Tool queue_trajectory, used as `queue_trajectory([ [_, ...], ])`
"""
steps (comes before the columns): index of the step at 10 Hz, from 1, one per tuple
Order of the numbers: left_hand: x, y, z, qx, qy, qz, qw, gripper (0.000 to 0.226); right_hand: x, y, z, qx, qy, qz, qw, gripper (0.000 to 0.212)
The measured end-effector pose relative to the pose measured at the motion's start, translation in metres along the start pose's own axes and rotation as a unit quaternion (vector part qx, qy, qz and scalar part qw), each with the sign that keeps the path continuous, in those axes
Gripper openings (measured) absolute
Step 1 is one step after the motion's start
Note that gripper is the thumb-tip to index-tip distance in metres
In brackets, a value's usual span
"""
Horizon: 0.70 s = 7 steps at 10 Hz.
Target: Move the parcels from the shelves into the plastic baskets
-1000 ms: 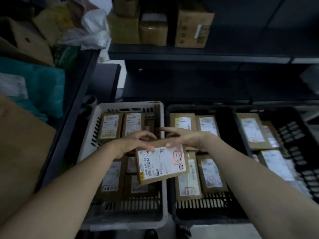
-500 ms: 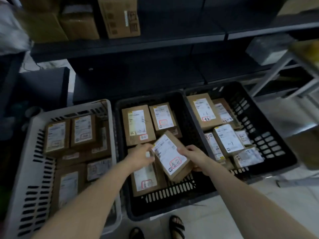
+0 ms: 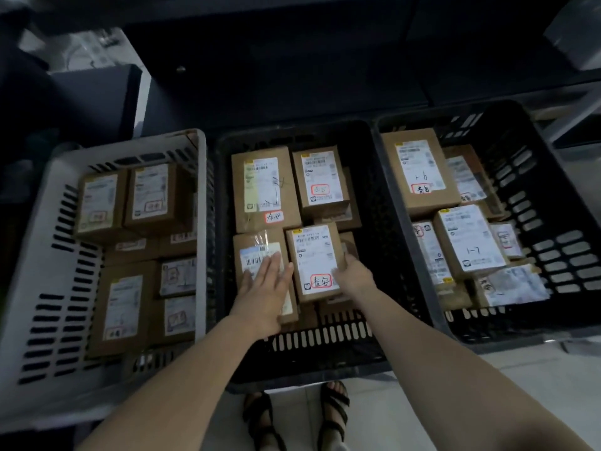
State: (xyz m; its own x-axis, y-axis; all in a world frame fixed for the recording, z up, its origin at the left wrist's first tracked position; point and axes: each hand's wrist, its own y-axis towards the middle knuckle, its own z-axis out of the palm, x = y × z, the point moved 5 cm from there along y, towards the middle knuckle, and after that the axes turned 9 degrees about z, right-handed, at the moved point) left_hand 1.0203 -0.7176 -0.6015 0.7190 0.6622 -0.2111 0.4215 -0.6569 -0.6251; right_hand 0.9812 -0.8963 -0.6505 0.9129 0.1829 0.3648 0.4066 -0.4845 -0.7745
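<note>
- Right hand (image 3: 353, 276) grips the right edge of a labelled parcel (image 3: 313, 262) at frame centre, in the middle black basket (image 3: 325, 349).
- Left hand (image 3: 265, 289), fingers straight, rests flat on the neighbouring parcel (image 3: 257, 252).

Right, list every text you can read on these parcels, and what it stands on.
"1-7", handwritten: top parcel in the right basket.
"东安", seemingly, red-boxed: middle-basket parcel gripped by the right hand, and the rear-left parcel.
Other handwriting, print, barcodes: too blurred.
</note>
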Motion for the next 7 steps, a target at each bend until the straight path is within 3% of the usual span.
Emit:
queue_trajectory([
  [1,-0.003,0.005,0.003,0.004,0.000,-0.011,1.000,0.110,0.005,0.008,-0.002,-0.010,-0.094,-0.020,0.995,0.046],
  [3,-0.003,0.000,-0.009,0.029,-0.004,0.002,1.000,0.116,0.009,0.006,-0.004,0.011,-0.159,-0.047,0.986,0.050],
  [5,-0.009,-0.005,-0.039,-0.018,-0.005,-0.002,1.000,0.080,0.018,-0.022,-0.017,-0.011,-0.219,-0.130,0.967,0.047],
  [7,-0.018,-0.030,-0.062,-0.067,0.035,0.010,0.997,0.058,0.024,-0.058,-0.034,-0.042,-0.304,-0.186,0.933,0.046],
])
